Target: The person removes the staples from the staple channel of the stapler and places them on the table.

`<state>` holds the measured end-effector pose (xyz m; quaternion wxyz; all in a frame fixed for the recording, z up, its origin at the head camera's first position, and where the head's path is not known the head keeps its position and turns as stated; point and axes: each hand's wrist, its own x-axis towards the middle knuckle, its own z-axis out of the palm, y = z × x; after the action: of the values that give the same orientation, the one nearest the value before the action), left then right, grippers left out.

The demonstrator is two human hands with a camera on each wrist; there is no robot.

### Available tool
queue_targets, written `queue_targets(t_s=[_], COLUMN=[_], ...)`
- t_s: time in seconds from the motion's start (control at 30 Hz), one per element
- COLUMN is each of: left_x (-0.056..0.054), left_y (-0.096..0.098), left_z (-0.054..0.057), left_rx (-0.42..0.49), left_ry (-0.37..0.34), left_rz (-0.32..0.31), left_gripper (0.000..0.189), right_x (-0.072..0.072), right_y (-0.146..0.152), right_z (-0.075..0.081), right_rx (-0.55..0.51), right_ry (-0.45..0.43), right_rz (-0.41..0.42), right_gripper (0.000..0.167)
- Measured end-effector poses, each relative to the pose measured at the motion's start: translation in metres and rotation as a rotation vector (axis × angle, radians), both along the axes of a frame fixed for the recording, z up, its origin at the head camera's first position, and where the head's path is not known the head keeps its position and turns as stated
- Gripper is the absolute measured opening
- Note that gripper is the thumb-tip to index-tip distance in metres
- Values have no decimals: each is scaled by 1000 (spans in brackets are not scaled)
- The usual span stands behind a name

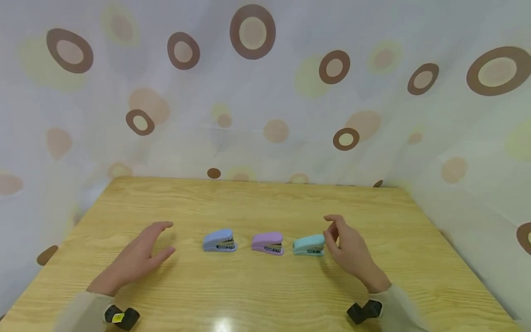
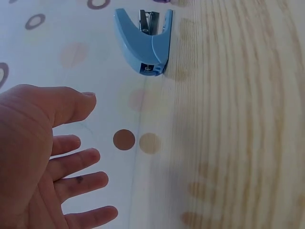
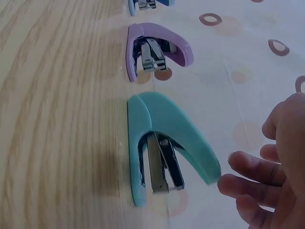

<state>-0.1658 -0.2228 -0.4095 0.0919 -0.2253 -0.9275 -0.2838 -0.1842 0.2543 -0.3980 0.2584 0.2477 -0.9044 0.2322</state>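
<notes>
Three small staplers stand in a row on the wooden table: a blue stapler (image 1: 220,240) on the left, a purple stapler (image 1: 268,243) in the middle and a teal stapler (image 1: 309,245) on the right. My left hand (image 1: 138,256) hovers left of the blue stapler, thumb and fingers spread, holding nothing; the left wrist view shows a gap between that hand (image 2: 52,157) and the blue stapler (image 2: 145,43). Beside the teal stapler's right end is my right hand (image 1: 350,249), fingers loosely bent. In the right wrist view its fingertips (image 3: 233,183) lie close to the teal stapler's raised arm (image 3: 190,133); contact cannot be told.
The light wooden table (image 1: 249,286) reaches back to a white sheet (image 1: 290,101) printed with brown rings and pale dots, which also stands along both sides. A black wrist camera (image 1: 122,317) is strapped on the left wrist, another wrist camera (image 1: 364,311) on the right.
</notes>
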Motion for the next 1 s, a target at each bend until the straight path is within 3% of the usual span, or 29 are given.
queue_targets(t_s=[0.1, 0.33, 0.5, 0.83, 1.0], left_x=[-1, -3, -7, -18, -23], left_y=[7, 19, 33, 56, 64], left_z=[-3, -5, -7, -5, -6], left_rx=[-11, -4, -6, -29, -26], left_ry=[18, 10, -31, -29, -32], left_rz=[-13, -32, -48, -91, -117], left_gripper=[52, 47, 47, 50, 50], right_x=[0, -4, -6, 1, 0], right_y=[-11, -32, -49, -87, -99], right_z=[0, 2, -3, -6, -5], right_rx=[28, 26, 41, 69, 59], right_ry=[-28, 40, 9, -38, -110], right_rz=[22, 46, 130, 205, 273], right_gripper=[30, 24, 23, 20, 23])
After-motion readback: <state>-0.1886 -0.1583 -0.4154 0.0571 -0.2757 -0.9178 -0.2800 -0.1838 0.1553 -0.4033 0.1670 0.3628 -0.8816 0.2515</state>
